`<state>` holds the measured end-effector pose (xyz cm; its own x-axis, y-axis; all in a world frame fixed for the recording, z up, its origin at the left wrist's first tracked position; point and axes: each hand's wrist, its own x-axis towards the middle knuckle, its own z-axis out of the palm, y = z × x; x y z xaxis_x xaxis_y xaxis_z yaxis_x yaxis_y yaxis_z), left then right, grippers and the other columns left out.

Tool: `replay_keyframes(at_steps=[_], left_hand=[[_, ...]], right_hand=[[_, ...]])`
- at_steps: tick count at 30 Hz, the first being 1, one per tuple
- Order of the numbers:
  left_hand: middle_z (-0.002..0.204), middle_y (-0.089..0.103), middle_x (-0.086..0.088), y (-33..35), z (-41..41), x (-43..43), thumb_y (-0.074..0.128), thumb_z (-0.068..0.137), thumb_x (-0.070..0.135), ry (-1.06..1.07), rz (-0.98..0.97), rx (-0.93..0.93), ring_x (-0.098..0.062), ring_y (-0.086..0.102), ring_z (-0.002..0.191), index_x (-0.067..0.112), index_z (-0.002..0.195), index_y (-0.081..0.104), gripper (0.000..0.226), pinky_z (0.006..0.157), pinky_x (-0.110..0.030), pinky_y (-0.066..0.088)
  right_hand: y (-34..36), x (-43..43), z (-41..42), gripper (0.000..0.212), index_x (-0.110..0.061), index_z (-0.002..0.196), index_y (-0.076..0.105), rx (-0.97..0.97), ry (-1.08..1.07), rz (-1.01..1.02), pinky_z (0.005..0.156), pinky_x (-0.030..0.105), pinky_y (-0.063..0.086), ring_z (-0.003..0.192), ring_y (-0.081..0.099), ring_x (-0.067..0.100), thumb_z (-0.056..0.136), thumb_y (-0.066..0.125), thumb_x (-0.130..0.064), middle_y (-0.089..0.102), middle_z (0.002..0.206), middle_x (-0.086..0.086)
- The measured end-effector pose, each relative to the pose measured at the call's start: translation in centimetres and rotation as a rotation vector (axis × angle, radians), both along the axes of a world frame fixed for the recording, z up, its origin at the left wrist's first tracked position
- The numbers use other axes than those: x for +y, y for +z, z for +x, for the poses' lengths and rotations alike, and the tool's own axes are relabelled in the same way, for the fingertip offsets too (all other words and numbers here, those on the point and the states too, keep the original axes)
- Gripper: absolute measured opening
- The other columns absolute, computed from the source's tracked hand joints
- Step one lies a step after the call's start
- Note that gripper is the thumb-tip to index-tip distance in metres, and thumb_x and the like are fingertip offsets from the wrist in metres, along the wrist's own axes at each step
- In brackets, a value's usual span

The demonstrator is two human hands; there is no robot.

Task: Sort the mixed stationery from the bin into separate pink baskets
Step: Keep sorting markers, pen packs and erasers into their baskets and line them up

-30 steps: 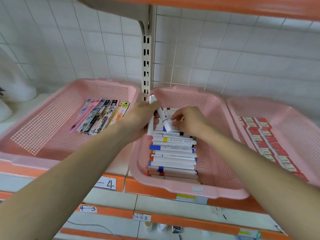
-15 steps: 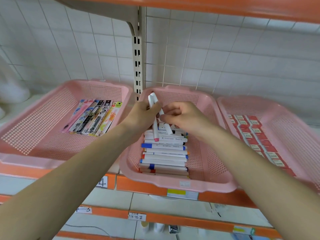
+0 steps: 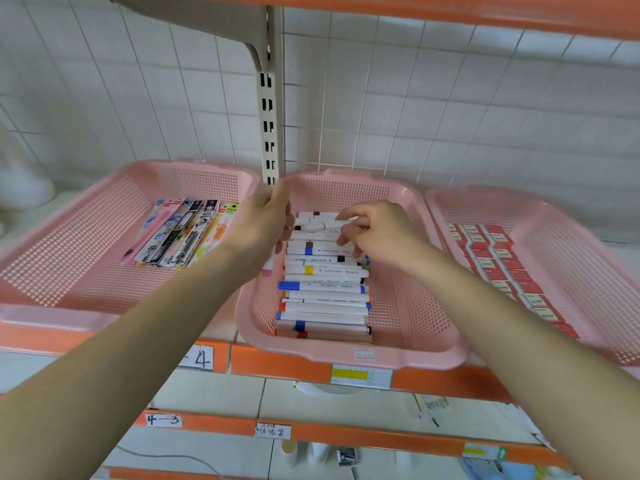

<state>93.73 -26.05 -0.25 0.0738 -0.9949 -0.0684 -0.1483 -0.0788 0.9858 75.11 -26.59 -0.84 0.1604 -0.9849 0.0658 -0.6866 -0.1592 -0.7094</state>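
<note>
Gripping a pink-tipped marker point(image 3: 268, 266) in my left hand point(image 3: 261, 225), centre frame, fingers curled round it — just over the left rim of the middle basket point(image 3: 346, 355) | marker row point(image 3: 325, 296) lies inside that basket | my right hand point(image 3: 379, 237), right of centre, bent fingers on the row's far end — pinching or not, I cannot tell

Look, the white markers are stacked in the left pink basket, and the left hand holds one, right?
No. The head view shows the white markers stacked in the middle pink basket, not the left; the left hand does hold one.
</note>
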Motion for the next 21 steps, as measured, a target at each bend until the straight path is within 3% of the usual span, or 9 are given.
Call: replay_keyframes(at_steps=[3, 6, 9, 13, 17, 19, 21], left_hand=[[0.058, 0.033, 0.003, 0.5, 0.2, 0.2, 0.039, 0.100, 0.028, -0.015, 0.109, 0.153, -0.012, 0.025, 0.048, 0.022, 0.068, 0.034, 0.033, 0.048, -0.026, 0.021], [0.062, 0.037, 0.002, 0.4, 0.5, 0.5, 0.034, 0.091, 0.015, -0.093, 0.147, 0.232, -0.011, 0.029, 0.048, 0.019, 0.070, 0.040, 0.022, 0.045, -0.022, 0.025], [0.067, 0.049, 0.000, 0.3, 0.6, 0.8, 0.039, 0.093, 0.016, -0.111, 0.154, 0.189, -0.012, 0.042, 0.052, 0.014, 0.076, 0.053, 0.022, 0.051, -0.023, 0.037], [0.083, 0.055, -0.004, 0.4, 0.7, 1.0, 0.048, 0.095, 0.018, -0.169, 0.145, 0.088, -0.018, 0.050, 0.071, 0.012, 0.082, 0.063, 0.021, 0.075, -0.032, 0.045], [0.095, 0.065, -0.011, 0.5, 1.0, 0.8, 0.054, 0.099, 0.022, -0.311, 0.062, -0.101, -0.020, 0.060, 0.085, 0.018, 0.105, 0.072, 0.019, 0.087, -0.036, 0.052], [0.105, 0.067, -0.007, 0.3, 1.1, 0.6, 0.056, 0.100, 0.022, -0.364, -0.021, -0.186, -0.014, 0.061, 0.092, 0.023, 0.117, 0.070, 0.022, 0.091, -0.026, 0.050], [0.099, 0.064, -0.011, 0.2, 0.9, 0.4, 0.057, 0.100, 0.021, -0.408, -0.146, -0.325, -0.011, 0.055, 0.083, 0.024, 0.117, 0.069, 0.021, 0.077, -0.010, 0.043]], right_hand=[[-0.5, -0.6, 0.2, 0.024, -0.023, 0.114, 0.071, 0.191, -0.061, -0.034, 0.071, 0.029, 0.057, 0.058, 0.064, 0.003, 0.091, 0.067, -0.029, 0.071, 0.076, -0.008], [-0.9, -1.2, 0.8, 0.027, -0.030, 0.115, 0.072, 0.343, -0.067, -0.044, 0.082, 0.032, 0.054, 0.090, 0.065, 0.014, 0.089, 0.070, -0.035, 0.070, 0.113, -0.003], [-1.3, -1.9, 1.4, 0.027, -0.030, 0.114, 0.072, 0.388, -0.061, -0.021, 0.085, 0.031, 0.051, 0.105, 0.062, 0.016, 0.087, 0.071, -0.033, 0.065, 0.124, -0.005], [-2.5, -2.7, 1.8, 0.025, -0.032, 0.110, 0.073, 0.411, -0.081, 0.018, 0.076, 0.027, 0.045, 0.096, 0.057, 0.011, 0.085, 0.074, -0.035, 0.068, 0.117, -0.007], [-3.5, -3.4, 1.7, 0.027, -0.033, 0.106, 0.074, 0.346, -0.094, 0.054, 0.079, 0.027, 0.044, 0.108, 0.058, 0.012, 0.080, 0.078, -0.039, 0.067, 0.116, -0.007], [-3.4, -3.6, 1.4, 0.032, -0.033, 0.106, 0.072, 0.319, -0.099, 0.062, 0.075, 0.025, 0.044, 0.095, 0.060, 0.010, 0.077, 0.080, -0.042, 0.066, 0.110, -0.006], [-3.0, -3.7, 0.7, 0.035, -0.029, 0.114, 0.068, 0.270, -0.133, 0.039, 0.063, 0.019, 0.040, 0.077, 0.057, 0.006, 0.081, 0.077, -0.039, 0.062, 0.101, -0.006]])
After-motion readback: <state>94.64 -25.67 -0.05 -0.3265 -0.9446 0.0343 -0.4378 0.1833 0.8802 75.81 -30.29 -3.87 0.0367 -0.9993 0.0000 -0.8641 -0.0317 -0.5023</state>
